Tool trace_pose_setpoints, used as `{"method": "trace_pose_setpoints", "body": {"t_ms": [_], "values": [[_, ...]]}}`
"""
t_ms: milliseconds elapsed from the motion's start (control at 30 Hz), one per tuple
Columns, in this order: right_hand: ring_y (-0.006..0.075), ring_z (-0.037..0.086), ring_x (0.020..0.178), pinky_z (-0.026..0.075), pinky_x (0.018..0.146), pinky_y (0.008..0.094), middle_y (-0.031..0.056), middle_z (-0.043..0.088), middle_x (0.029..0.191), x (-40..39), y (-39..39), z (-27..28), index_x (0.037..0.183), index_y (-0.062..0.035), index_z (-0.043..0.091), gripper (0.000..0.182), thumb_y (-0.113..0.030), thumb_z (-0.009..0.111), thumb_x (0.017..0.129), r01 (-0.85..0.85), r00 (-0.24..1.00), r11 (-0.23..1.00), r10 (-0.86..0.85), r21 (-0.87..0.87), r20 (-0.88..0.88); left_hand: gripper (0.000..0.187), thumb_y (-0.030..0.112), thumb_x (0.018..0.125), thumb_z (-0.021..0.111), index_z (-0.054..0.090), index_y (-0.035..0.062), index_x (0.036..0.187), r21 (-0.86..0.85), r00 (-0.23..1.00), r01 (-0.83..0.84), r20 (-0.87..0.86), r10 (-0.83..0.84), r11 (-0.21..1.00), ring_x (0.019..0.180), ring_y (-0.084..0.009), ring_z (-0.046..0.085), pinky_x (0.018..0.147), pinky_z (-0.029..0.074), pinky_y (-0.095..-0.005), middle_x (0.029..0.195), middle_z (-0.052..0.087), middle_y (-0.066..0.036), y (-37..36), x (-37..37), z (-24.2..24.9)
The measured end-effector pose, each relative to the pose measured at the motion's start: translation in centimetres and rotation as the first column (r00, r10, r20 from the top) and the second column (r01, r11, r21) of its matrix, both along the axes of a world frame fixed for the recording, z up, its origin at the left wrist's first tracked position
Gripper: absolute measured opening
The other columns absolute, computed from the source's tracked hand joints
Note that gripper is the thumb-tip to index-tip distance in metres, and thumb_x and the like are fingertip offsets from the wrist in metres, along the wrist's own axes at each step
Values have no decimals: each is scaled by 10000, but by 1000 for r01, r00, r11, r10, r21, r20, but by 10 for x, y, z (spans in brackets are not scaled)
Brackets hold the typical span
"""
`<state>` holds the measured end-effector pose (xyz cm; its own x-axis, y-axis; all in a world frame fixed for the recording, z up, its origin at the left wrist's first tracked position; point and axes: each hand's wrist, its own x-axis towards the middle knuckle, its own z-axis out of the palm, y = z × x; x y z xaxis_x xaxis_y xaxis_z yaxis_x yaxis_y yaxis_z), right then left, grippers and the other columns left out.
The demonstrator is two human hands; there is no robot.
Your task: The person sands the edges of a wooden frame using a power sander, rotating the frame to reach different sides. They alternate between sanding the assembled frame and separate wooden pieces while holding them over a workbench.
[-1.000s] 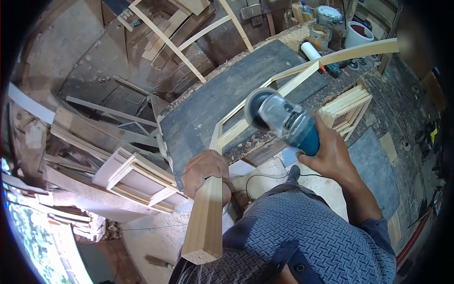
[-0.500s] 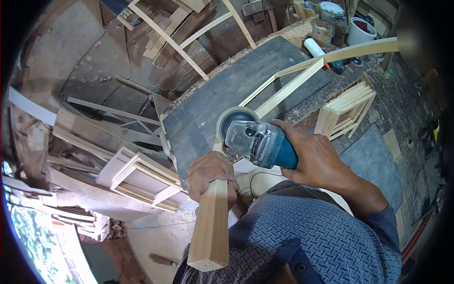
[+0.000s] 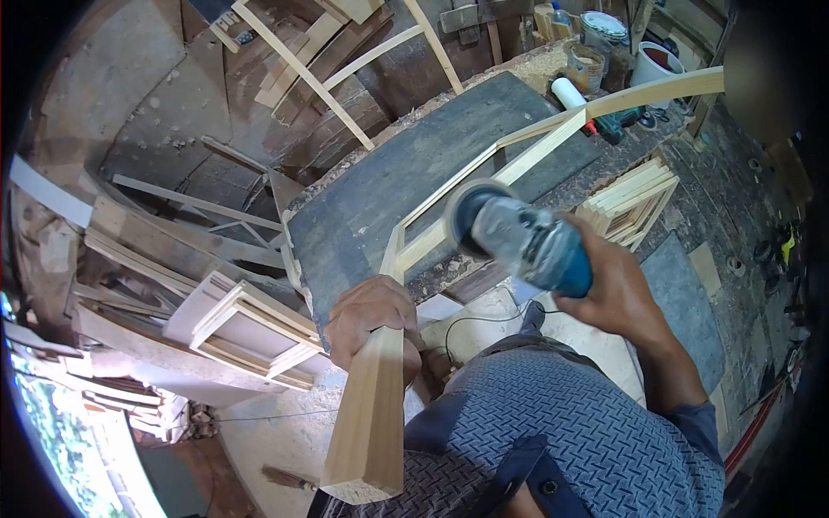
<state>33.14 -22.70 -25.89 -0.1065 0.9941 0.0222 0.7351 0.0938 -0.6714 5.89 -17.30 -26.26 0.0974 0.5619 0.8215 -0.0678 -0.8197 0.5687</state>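
My left hand (image 3: pixel 371 318) is wrapped around the leg of a pale wooden frame (image 3: pixel 367 414), whose near end points down toward my body. From my grip the frame runs away over the dark-topped workbench (image 3: pixel 414 155) to the upper right. In my right hand (image 3: pixel 617 289) is a blue angle grinder (image 3: pixel 540 246), its round disc (image 3: pixel 471 216) facing left and overlapping the frame's long rail in this view. The disc and tool body look smeared by motion. My right fingers on the grinder's far side are hidden.
Stacked small wooden frames (image 3: pixel 630 203) stand right of the bench, and more panels (image 3: pixel 250 328) lean at the left. A white roll (image 3: pixel 567 93), a green tool (image 3: pixel 615 125) and a white bucket (image 3: pixel 656 65) sit at the bench's far end. A cable (image 3: pixel 451 332) hangs below.
The angle grinder in my right hand has moved right along the frame, away from the corner near my left hand. My left hand keeps its grip on the leg.
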Motion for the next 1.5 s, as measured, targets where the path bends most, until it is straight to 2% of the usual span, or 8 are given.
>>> {"method": "trace_pose_setpoints", "body": {"t_ms": [133,233,467,633,700,1000,1167,1500], "values": [[434,678,980,526,875,446,262,679,1047,36,7,-19,1409,-32,459,883,-169,778,597,209,971,976,-201,59,-127,649,699,915,537,462,66,795,-39,999,39,1,-39,998,440,-172,458,405,403,-284,546,490,-80,4,-1,4],[313,692,957,515,895,395,204,687,1047,58,16,-28,1356,20,510,851,-154,798,574,380,899,921,-345,88,-268,671,719,902,540,460,62,794,36,996,81,29,-82,996,439,-168,453,398,396,-281,549,489,-83,10,1,4],[286,677,982,509,921,389,193,686,1066,52,26,-23,1348,29,508,813,-113,783,596,366,901,929,-339,57,-271,558,589,935,591,505,50,816,41,995,96,-36,-95,995,474,-201,507,436,453,-323,561,542,-99,19,-9,1],[457,666,870,520,785,467,250,659,868,17,14,-8,1436,-91,435,885,-237,766,628,110,992,992,-106,69,-61,586,612,895,636,535,40,819,40,994,99,-50,-97,994,482,-220,523,459,469,-357,560,570,-115,18,-6,1],[451,672,937,518,841,453,259,667,956,17,15,-1,1431,-57,434,900,-214,784,616,138,988,990,-139,-17,-71,247,156,864,705,508,42,770,35,994,103,42,-105,994,465,-197,541,460,434,-305,549,543,-79,19,-3,5],[398,661,1086,491,956,407,267,662,1131,66,31,-23,1384,27,466,908,-190,812,572,375,918,924,-360,73,-164,306,216,910,668,497,42,725,22,999,30,38,-31,999,459,-191,531,449,403,-299,545,532,-71,17,4,11],[266,638,1049,469,977,361,164,664,1148,83,39,-20,1383,27,483,897,-170,812,571,428,871,902,-396,54,-292,313,220,928,647,494,40,722,18,999,23,49,-24,1000,454,-191,528,446,399,-298,540,531,-69,15,5,6],[265,636,1066,465,985,351,155,659,1175,94,47,-19,1367,5,510,880,-169,818,562,457,836,890,-431,-5,-340,352,263,1014,551,506,45,742,40,999,1,53,-3,999,455,-188,530,454,422,-302,536,536,-65,11,9,0]]}}
